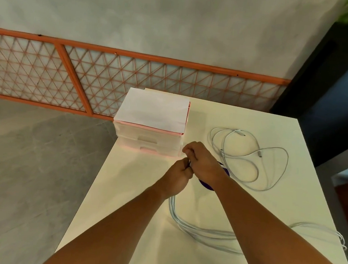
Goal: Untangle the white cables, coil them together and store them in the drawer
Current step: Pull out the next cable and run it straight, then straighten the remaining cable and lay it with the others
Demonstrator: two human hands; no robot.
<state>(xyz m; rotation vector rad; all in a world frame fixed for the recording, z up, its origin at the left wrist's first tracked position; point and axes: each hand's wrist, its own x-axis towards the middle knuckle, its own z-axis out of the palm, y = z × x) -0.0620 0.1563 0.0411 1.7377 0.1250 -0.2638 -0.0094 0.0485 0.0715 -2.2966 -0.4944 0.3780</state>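
1. While both hands meet in front of the drawer unit [148,139], left hand [178,176] and right hand [203,161] are closed on the white cables [193,226].
2. Loose loops [251,159] lie on the table [137,224] (not coiled yet).
3. Drawers look closed; coiling and storing remain.

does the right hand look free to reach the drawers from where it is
Probably not yet. The right hand sits close to the drawers with bare table between, but its fingers look closed together with the left hand on the cables.
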